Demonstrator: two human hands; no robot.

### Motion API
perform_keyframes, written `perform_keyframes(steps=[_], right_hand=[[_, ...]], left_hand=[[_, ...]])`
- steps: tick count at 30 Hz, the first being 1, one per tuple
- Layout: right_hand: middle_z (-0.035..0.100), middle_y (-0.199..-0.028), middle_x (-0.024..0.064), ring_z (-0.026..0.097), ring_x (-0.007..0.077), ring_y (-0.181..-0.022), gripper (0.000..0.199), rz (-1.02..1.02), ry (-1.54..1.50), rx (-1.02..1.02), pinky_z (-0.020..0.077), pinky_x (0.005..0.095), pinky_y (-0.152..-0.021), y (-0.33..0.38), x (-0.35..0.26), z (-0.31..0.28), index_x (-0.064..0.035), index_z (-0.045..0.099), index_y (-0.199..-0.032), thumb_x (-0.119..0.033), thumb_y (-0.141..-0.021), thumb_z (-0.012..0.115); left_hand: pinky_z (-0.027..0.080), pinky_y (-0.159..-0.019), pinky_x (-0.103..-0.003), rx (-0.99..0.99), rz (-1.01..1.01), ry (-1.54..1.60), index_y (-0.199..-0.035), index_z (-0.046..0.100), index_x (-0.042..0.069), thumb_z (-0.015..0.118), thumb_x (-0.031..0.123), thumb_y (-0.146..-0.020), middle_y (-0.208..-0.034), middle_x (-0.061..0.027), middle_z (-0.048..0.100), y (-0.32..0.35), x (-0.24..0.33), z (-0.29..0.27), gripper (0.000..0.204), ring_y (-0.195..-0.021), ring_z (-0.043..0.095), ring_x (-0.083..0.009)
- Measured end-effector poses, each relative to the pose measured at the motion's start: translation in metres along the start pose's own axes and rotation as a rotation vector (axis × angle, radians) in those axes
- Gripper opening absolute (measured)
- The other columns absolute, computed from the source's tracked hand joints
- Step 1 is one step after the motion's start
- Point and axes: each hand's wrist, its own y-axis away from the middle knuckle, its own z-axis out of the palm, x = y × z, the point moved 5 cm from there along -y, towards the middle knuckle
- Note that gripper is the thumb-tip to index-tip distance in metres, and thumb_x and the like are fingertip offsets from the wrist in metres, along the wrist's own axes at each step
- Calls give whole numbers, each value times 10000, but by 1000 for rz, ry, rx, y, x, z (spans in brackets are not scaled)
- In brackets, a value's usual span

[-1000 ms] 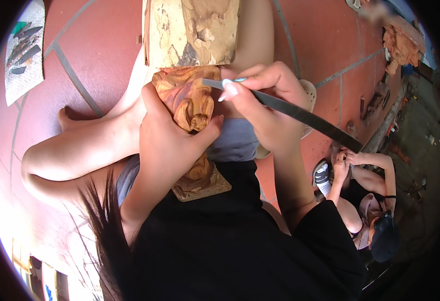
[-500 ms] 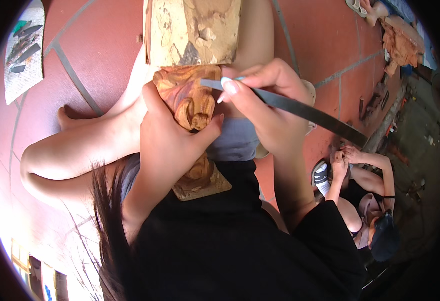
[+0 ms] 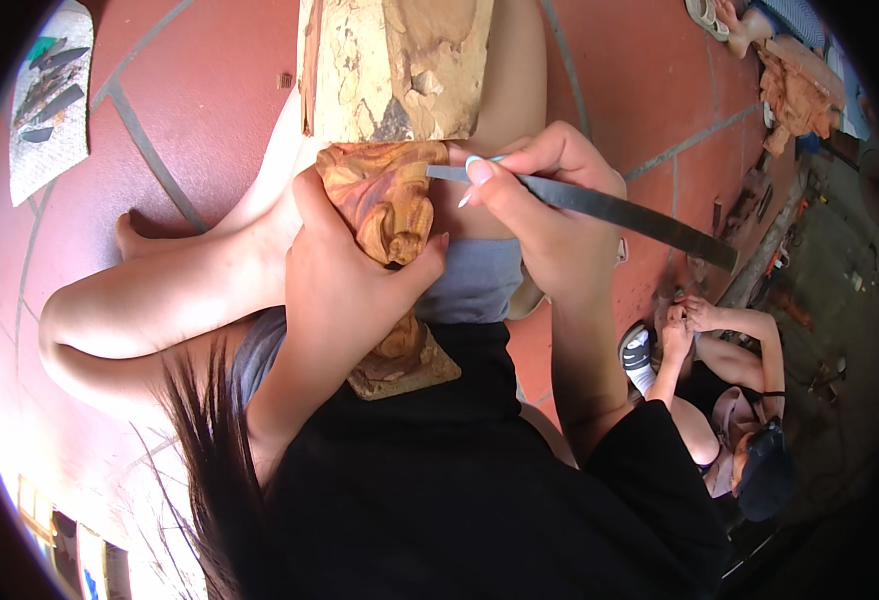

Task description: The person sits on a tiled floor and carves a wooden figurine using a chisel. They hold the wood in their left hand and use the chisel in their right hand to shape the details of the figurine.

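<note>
Red tiled floor (image 3: 209, 90) with grey grout lines fills the view from above, and the person sits on it with bare legs folded. On the floor at far left lies a pale cloth (image 3: 49, 110) carrying several dark blades. At the far middle stands a rough wooden block (image 3: 399, 65), pale and mottled. Just near of it, resting over the lap, is a small carved wooden figure (image 3: 384, 205), orange-brown with swirled folds, its flat base (image 3: 404, 370) towards the body.

The left hand (image 3: 344, 280) wraps around the figure, fingers closed tight on its middle, the thumb pressed against the carved face. The right hand (image 3: 549, 210) is closed around a long flat metal chisel (image 3: 609, 210), pinched near its tip like a pen; the tip touches the top right of the figure and the handle end runs off to the right. At far right another person (image 3: 729, 400) sits on the floor, hands together over their own work, beside more pieces of wood (image 3: 794, 90).

Risk, as a judgement: the blade tip sits close to the left thumb and above a bare thigh. A slip off the hard, curved wood, or too firm a push, could cut skin or gouge the carved detail
</note>
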Motion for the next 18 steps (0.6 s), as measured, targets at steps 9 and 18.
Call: perform_keyframes(steps=[9,18], right_hand=[[707,-843,111,684,98,-758,132,-29,23,8,558,214,-666,0,3,-3,14,588,-825,40,-831,718],[704,-822,101,679,90,-774,129,-37,5,12,552,208,-656,0,4,-5,12,596,-826,23,-831,725]], left_hand=[[544,-731,-410,3,23,-35,-1108,309,-37,840,235,-682,-941,-229,677,0,1,1,734,-865,687,-396],[540,-755,-402,0,3,-38,-1103,308,-40,840,238,-684,-975,-222,684,1,0,2,733,-915,689,-371]])
